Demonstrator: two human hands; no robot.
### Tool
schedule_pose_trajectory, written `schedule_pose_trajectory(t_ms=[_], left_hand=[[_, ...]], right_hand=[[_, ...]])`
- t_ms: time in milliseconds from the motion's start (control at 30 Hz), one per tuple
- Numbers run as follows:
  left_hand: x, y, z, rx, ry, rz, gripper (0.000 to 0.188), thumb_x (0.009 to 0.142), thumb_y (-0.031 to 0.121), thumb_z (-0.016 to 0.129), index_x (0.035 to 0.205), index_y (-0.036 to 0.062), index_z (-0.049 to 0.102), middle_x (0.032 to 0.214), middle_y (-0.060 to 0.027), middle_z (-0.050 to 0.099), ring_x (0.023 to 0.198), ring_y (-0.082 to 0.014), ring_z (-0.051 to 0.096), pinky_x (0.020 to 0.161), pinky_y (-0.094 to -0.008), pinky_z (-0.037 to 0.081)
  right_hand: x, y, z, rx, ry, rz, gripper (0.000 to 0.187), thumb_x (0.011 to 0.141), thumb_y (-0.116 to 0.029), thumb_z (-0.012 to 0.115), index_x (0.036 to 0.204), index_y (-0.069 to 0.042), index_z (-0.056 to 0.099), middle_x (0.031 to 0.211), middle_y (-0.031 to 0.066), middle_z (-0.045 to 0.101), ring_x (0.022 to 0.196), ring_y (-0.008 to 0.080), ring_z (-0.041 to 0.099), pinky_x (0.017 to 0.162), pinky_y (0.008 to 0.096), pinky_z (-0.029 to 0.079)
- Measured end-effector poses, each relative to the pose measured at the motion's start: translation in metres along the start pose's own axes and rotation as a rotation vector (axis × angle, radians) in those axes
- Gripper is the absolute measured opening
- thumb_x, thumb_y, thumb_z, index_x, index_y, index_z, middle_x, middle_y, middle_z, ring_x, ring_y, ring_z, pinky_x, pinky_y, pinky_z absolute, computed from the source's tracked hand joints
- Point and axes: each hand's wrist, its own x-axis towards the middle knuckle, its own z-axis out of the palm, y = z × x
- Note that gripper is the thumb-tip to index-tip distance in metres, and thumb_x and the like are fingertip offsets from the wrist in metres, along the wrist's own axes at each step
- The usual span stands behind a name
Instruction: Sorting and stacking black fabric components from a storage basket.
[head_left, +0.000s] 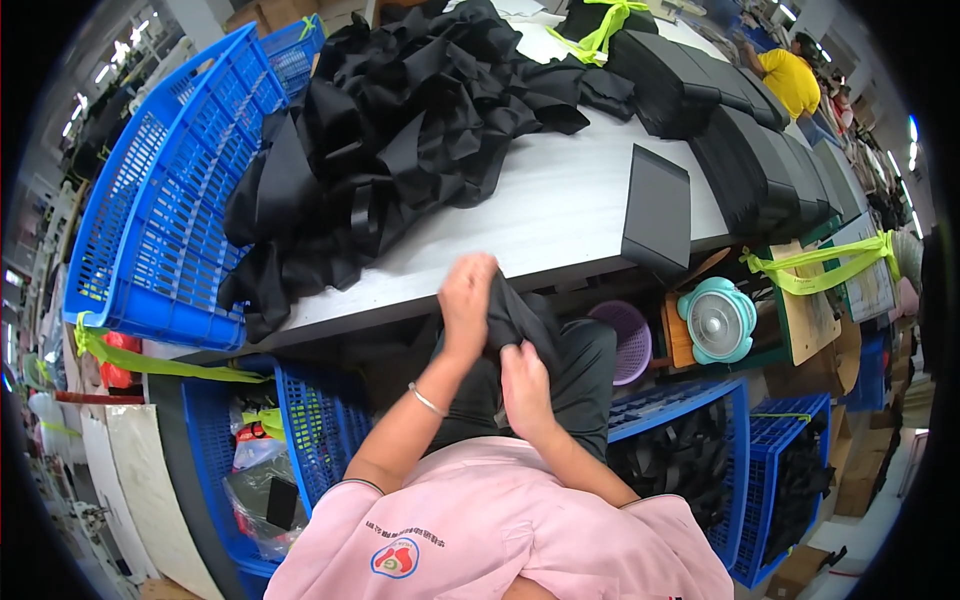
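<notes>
Over my lap, just in front of the table's near edge, a black fabric piece (515, 312) hangs between my two hands. Its upper left edge is gripped by my left hand (466, 308), which is closed like a fist and slightly blurred. Lower down and to the right, my right hand (525, 385) pinches the same cloth. Folds hide the fabric's full shape. Beyond my hands, a large heap of crumpled black fabric pieces (400, 120) covers the left part of the white table (560, 200). One flat black panel (657, 205) lies at the table's right edge.
Stacks of black panels (745, 175) stand at the back right. A blue basket (185, 200) leans at the table's left end. Blue crates (735, 470) flank me below. A small teal fan (718, 322) and a purple bin (630, 345) sit right of my knees.
</notes>
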Motion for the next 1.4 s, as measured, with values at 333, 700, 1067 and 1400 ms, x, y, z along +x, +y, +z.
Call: schedule_pose_trajectory(t_ms=[333,700,1067,1400], left_hand=[[0.050,0.019,-0.035,-0.326,-0.344,-0.124,0.025,0.098,0.018,0.062,0.086,-0.0023,0.070,0.089,-0.0030,0.066,0.085,-0.0098,0.057,0.079,-0.0243,0.045],[-0.003,0.033,-0.036,-0.466,-0.665,-0.415,0.032,0.103,0.024,0.055,0.098,-0.0032,0.072,0.098,-0.0061,0.068,0.087,-0.0120,0.062,0.081,-0.0261,0.050],[-0.065,0.006,-0.030,-1.171,-1.013,-1.056,0.030,0.093,0.006,0.066,0.121,-0.0017,0.060,0.101,-0.0070,0.067,0.074,-0.0099,0.063,0.057,-0.0203,0.048],[-0.070,0.009,0.012,-0.996,-1.111,-0.594,0.054,0.100,0.020,0.053,0.149,0.0065,0.037,0.137,-0.0119,0.056,0.118,-0.0228,0.060,0.097,-0.0316,0.048]], right_hand=[[-0.040,0.035,-0.061,0.244,-0.100,-0.092,0.051,0.102,-0.020,0.053,0.145,0.002,0.035,0.142,0.0127,0.042,0.127,0.0232,0.047,0.110,0.0344,0.035],[0.017,-0.035,-0.068,0.613,-0.314,0.084,0.018,0.097,-0.022,0.065,0.090,-0.006,0.063,0.084,-0.0019,0.064,0.075,0.0040,0.057,0.068,0.0200,0.046],[0.025,-0.037,-0.044,0.197,-0.049,-0.197,0.028,0.096,-0.019,0.067,0.119,-0.004,0.066,0.104,0.0054,0.070,0.095,0.0091,0.065,0.087,0.0235,0.051],[0.034,0.086,0.008,0.464,-0.586,0.472,0.014,0.094,-0.018,0.068,0.088,-0.006,0.064,0.078,-0.0008,0.063,0.072,0.0071,0.060,0.063,0.0243,0.049]])
